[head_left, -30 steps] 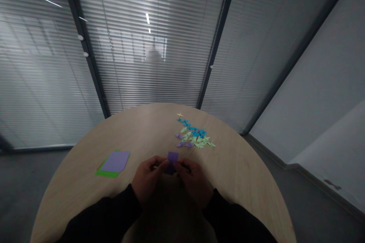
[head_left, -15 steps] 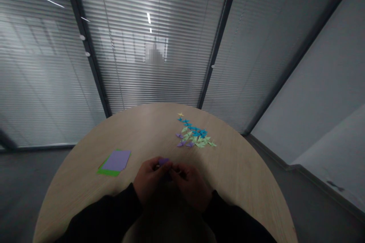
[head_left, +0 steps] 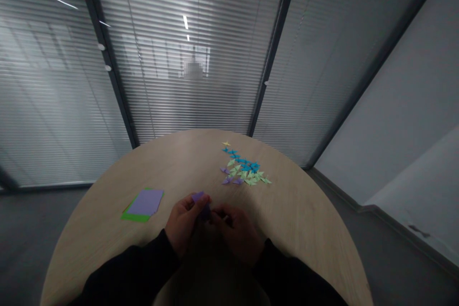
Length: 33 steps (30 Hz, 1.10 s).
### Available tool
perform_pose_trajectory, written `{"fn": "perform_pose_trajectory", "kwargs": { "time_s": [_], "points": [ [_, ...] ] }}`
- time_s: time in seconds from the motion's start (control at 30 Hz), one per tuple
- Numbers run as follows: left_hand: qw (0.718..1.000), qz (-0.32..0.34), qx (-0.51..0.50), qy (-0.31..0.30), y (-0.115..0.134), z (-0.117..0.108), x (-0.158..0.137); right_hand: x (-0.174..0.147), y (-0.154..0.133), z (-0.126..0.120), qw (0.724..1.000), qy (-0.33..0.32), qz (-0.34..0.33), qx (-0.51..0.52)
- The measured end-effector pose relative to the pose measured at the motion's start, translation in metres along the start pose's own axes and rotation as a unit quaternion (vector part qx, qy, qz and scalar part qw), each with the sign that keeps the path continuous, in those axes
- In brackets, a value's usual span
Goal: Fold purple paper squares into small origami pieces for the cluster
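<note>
Between my hands, near the front of the round table (head_left: 297,229), is a small piece of purple folded paper (head_left: 205,211). My left hand (head_left: 184,220) pinches it with thumb and fingers, and one purple end sticks up past the thumb. My right hand (head_left: 236,229) has its fingers curled and pinched at the paper's lower right side; the dark shade there partly hides the grip. Beyond the hands lies a cluster of small folded paper stars: purple ones (head_left: 227,180), pale green ones (head_left: 252,178), blue ones (head_left: 246,165) and a yellow one (head_left: 225,143) at the far end.
A stack of square paper lies to the left, with a purple sheet (head_left: 146,202) on top of a green sheet (head_left: 134,218). Behind the table's far edge stand glass panels with blinds (head_left: 193,105). A white wall (head_left: 405,119) rises on the right.
The purple paper has turned and shows more of its surface, now standing higher beside my left thumb. My left hand has shifted slightly left and up; the paper stars and stack are unchanged.
</note>
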State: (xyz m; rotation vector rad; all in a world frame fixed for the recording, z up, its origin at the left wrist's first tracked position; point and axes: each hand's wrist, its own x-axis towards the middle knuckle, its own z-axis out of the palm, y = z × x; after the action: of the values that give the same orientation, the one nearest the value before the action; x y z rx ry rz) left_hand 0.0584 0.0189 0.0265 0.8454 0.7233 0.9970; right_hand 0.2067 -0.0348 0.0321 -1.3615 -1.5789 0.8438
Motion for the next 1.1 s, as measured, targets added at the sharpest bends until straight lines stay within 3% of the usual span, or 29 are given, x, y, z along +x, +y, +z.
{"fn": "perform_pose_trajectory", "kwargs": {
  "time_s": [0.2, 0.37, 0.43, 0.53, 0.6, 0.73, 1.1],
  "points": [
    [0.998, 0.019, 0.036, 0.037, -0.001, -0.001, 0.002, -0.002, -0.010, -0.001, 1.000, 0.006, 0.017, -0.008],
    [0.982, 0.112, -0.044, 0.146, 0.008, -0.006, 0.010, -0.003, -0.007, -0.001, 0.999, 0.002, 0.030, -0.034],
    [0.989, 0.081, -0.043, 0.113, 0.008, -0.006, 0.010, -0.002, -0.005, -0.003, 0.999, 0.015, 0.041, 0.007],
    [0.999, 0.020, -0.002, -0.048, 0.004, 0.000, 0.006, 0.001, -0.004, -0.007, 0.994, 0.027, 0.045, 0.092],
    [0.994, 0.027, 0.017, -0.103, 0.001, 0.003, 0.004, 0.002, -0.004, -0.009, 0.987, 0.018, 0.047, 0.153],
    [0.993, 0.038, 0.022, -0.106, 0.001, 0.004, 0.002, 0.001, -0.004, -0.008, 0.975, -0.008, 0.051, 0.217],
    [0.994, 0.000, -0.005, -0.112, -0.002, 0.002, 0.000, -0.001, -0.003, -0.006, 0.976, -0.077, 0.034, 0.201]
  ]
}}
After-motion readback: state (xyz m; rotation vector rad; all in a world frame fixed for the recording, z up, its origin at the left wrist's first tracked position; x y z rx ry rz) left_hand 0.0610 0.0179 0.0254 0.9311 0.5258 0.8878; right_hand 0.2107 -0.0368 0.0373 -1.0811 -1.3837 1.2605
